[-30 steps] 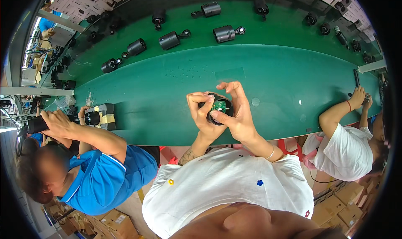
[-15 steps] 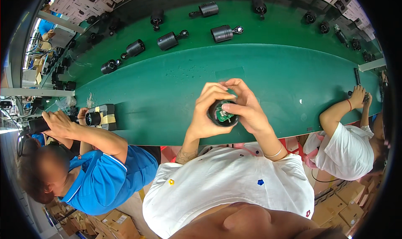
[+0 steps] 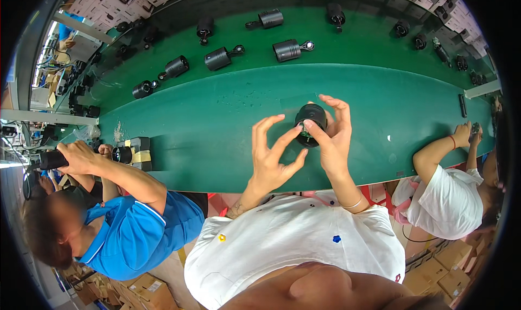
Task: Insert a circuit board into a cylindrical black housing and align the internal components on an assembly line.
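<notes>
A black cylindrical housing [image 3: 311, 113] is held above the green table, its mouth tilted toward me, with a bit of green circuit board [image 3: 307, 137] showing inside. My right hand [image 3: 335, 139] grips the housing from the right, its thumb at the mouth beside the board. On the other side, my left hand [image 3: 274, 158] has its fingers apart. Its index fingertip comes up to the rim; whether it touches cannot be made out.
Several black cylinders with ring ends, such as one at the back [image 3: 286, 50], lie along the raised green shelf [image 3: 249, 41]. A co-worker in blue [image 3: 135, 228] works at left near a taped black block [image 3: 142, 152]. Another in white [image 3: 445, 204] sits at right.
My left hand has let go of the housing and moved slightly away with fingers spread. The housing has shifted right and tipped in my right hand, so less of the board shows.
</notes>
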A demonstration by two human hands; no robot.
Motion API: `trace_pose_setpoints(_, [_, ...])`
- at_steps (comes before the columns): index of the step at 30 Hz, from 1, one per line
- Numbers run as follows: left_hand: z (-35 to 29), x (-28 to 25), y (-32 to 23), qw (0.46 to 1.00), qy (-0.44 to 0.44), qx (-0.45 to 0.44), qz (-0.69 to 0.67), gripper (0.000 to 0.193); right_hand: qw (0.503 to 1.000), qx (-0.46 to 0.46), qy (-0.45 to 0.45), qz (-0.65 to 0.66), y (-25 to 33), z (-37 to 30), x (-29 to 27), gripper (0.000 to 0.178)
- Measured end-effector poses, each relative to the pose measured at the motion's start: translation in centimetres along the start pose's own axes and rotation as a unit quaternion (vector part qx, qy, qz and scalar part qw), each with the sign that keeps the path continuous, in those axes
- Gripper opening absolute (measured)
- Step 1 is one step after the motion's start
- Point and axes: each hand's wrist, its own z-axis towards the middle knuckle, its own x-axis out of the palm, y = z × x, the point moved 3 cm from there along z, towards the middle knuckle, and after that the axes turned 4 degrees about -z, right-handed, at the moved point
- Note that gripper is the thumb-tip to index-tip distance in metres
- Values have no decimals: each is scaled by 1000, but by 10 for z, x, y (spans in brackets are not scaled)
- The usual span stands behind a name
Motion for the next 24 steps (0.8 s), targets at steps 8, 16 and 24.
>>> trace_pose_setpoints(8, [-14, 24, 9, 995, -26, -21, 99, 61, 954, -242, -59, -167, -6, -2, 5, 54])
trace_pose_setpoints(16, [-13, 39, 21, 912, 21, -142, -385, 80, 875, -379, -99, -284, -9, -12, -4, 53])
trace_pose_setpoints(24, [-24, 55, 15, 660, 50, -263, -702, 89, 830, -398, -133, -366, -14, -11, -13, 45])
